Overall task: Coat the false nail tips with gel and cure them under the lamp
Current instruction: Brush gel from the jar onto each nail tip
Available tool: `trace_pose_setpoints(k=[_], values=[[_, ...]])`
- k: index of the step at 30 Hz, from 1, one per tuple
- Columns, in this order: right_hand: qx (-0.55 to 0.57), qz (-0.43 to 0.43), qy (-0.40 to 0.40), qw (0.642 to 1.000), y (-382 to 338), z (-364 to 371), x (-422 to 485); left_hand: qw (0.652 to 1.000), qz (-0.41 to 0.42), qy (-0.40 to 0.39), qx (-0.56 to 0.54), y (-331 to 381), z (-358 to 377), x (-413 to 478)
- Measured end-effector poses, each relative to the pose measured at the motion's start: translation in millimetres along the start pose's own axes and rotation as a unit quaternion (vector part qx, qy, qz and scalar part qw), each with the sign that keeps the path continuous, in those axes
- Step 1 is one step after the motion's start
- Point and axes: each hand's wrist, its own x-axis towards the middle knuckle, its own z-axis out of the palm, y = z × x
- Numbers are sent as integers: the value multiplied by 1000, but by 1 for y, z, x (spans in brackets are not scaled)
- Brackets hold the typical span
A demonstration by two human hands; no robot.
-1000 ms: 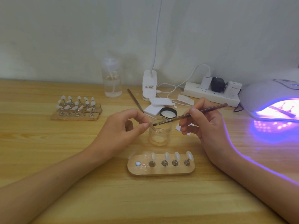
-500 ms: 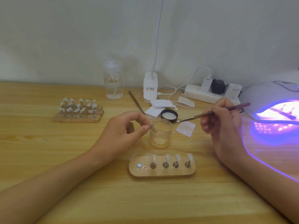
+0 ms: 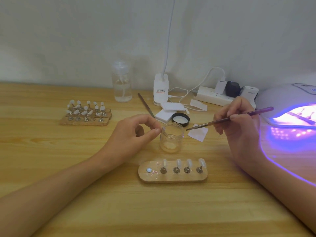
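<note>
My left hand [image 3: 135, 134] pinches a small clear nail tip [image 3: 162, 129] between thumb and forefinger, just left of the open glass gel jar [image 3: 171, 137]. My right hand [image 3: 239, 124] grips a thin brush [image 3: 229, 118] like a pen, its bristle end hovering right of the jar's rim. In front of the jar lies a wooden holder [image 3: 172, 178] with several nail tips on metal stands and one bare spot at its left end. The curing lamp [image 3: 289, 106] glows violet at the right, with stands inside it.
The jar's black lid [image 3: 180, 119] and white pads [image 3: 166, 113] lie behind the jar. More holders with nail tips [image 3: 85, 113] sit at the left. A pump bottle [image 3: 121, 82], a power strip [image 3: 222, 96], cables and a metal file [image 3: 146, 105] stand further back.
My right hand drew the brush away from the nail tip, out to the right, then brought its tip back a little toward the jar. My left hand stayed put with the nail tip.
</note>
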Motion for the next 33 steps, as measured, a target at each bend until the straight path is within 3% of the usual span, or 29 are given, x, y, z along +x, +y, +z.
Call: trace_pose_setpoints(k=[4,7,20,33], values=[[50,32,28,998,2,3,1,988,-80,20,-134,5,-8,3],[63,55,18,996,4,6,0,978,-92,37,-184,11,-17,3],[55,80,-5,995,7,7,1,996,-58,-56,-35,18,-29,-44],[56,99,-10,993,6,9,3,994,-36,-100,-14,14,-25,-49]])
